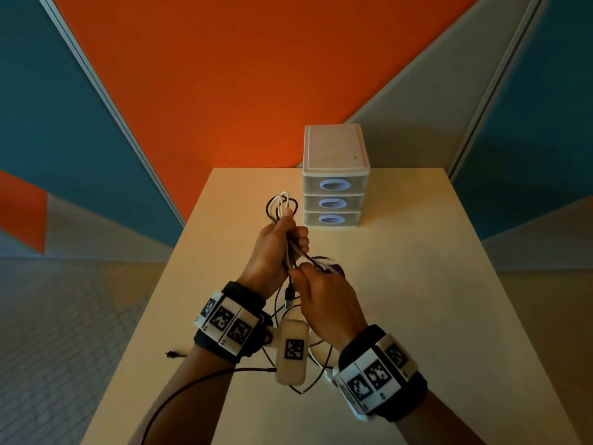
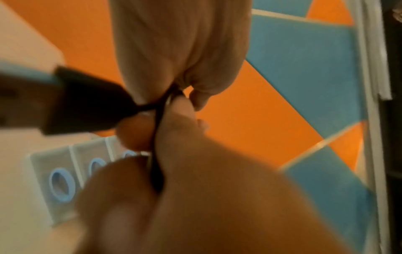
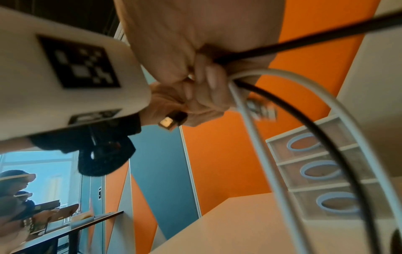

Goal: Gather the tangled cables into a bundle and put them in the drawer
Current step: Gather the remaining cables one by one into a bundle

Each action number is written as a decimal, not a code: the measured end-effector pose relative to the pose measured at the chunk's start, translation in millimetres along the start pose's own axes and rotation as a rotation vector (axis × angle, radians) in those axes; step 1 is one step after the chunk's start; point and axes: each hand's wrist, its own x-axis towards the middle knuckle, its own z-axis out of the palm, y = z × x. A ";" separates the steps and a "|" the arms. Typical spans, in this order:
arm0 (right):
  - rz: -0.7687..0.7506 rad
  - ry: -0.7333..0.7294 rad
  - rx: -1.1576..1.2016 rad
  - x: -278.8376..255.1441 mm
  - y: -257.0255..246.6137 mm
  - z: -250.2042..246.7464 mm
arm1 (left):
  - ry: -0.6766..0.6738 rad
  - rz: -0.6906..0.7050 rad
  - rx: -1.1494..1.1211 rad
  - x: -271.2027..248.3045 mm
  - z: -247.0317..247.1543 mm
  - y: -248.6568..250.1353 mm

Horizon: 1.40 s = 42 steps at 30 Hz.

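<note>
Above the middle of the desk (image 1: 417, 284) I have both hands raised and working the cables (image 1: 282, 205). My left hand (image 1: 272, 248) is clenched around a gathered bunch of black and white cables, whose loops stick out beyond the far side of the fist. My right hand (image 1: 324, 300), just nearer and touching the left, pinches strands that run down out of that bunch; in the right wrist view its fingers (image 3: 208, 80) curl around a black cable and a white one. A black USB plug (image 1: 289, 295) hangs between my wrists, and loose cable tails trail down onto the near part of the desk, with one small plug end (image 1: 171, 354) lying to the left of my left wrist. A purple round object (image 1: 333, 268) sits on the desk just behind my right hand; I cannot tell what it is.

Further out, on the far edge of the desk and to the right of my hands, stands a small drawer unit (image 1: 335, 175) with three stacked drawers, all closed, each with an oval blue handle. Behind it the wall panels are orange and blue.
</note>
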 end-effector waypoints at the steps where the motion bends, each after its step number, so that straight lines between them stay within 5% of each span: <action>1: 0.013 -0.012 0.006 -3.4 2.6 0.6 | -0.017 -0.015 -0.094 1.7 -3.8 1.4; 9: 0.233 -0.461 0.681 -38.7 33.2 4.4 | -0.043 0.033 -0.262 12.7 -36.3 25.8; 18: 0.279 -0.584 0.504 -28.6 59.6 -30.8 | -0.039 0.102 0.095 14.2 -45.7 45.4; 20: 0.261 -0.559 0.464 -26.5 55.5 -36.2 | -0.012 0.143 0.182 12.6 -45.2 46.6; 24: 0.005 -0.532 -0.015 -20.3 35.2 -44.4 | -0.020 0.220 0.643 7.0 -34.7 31.0; 29: -0.267 -0.325 -0.106 7.7 16.6 -54.2 | -0.225 0.169 0.872 -4.7 -14.1 1.7; 34: -0.297 -0.094 -0.025 29.7 15.8 -59.8 | -0.491 0.138 0.736 -26.7 -5.9 0.2; 39: -0.263 -0.010 0.070 34.0 20.6 -64.6 | -0.574 0.082 0.828 -22.2 -16.3 3.0; 42: -0.113 -0.008 0.236 36.8 21.8 -69.2 | -0.586 0.067 0.878 -22.1 -17.7 2.7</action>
